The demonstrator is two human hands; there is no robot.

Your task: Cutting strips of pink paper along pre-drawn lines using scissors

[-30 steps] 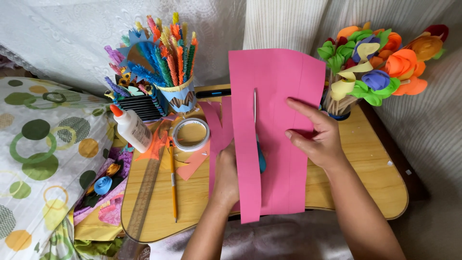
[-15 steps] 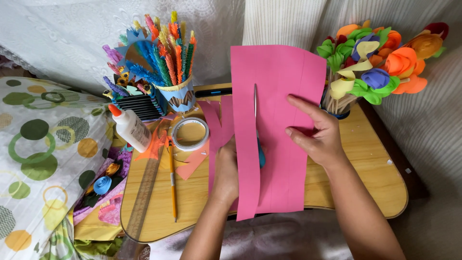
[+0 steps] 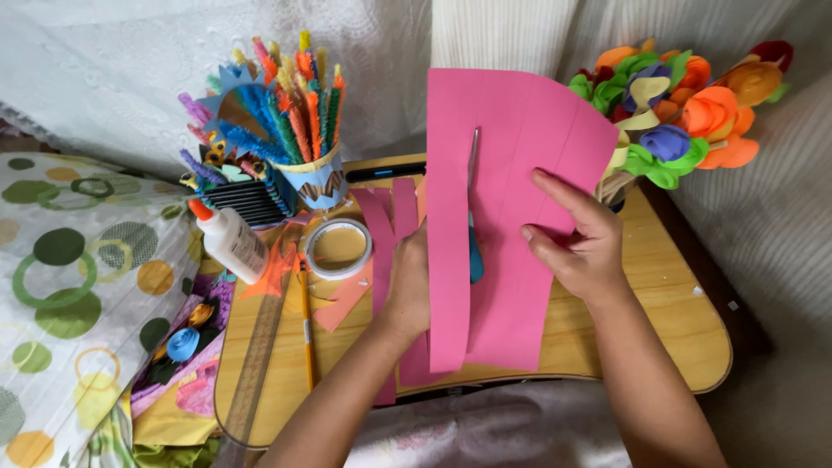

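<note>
Fingers [image 3: 555, 195] of the right hand [image 3: 582, 243] lie spread and flat on the pink paper sheet [image 3: 520, 156], pressing it from above; thumb and forefinger are apart. Left hand [image 3: 409, 282] is closed around the handle of the scissors [image 3: 473, 199], most of it hidden behind a partly cut strip of the sheet; the blade shows in the slit near the sheet's middle, pointing away from the person. Sheet position: raised over the wooden lap table [image 3: 667, 312], centre of view. Cut pink strips [image 3: 392, 212] lie just left of it. Further left: a tape roll [image 3: 338, 249], a white glue bottle [image 3: 232, 244] with an orange cap, lying tilted, a pencil [image 3: 306, 329] and a ruler [image 3: 256, 364]. A cup of coloured pipe cleaners [image 3: 295, 130] stands behind; paper flowers [image 3: 685, 104] stand at the far right.
</note>
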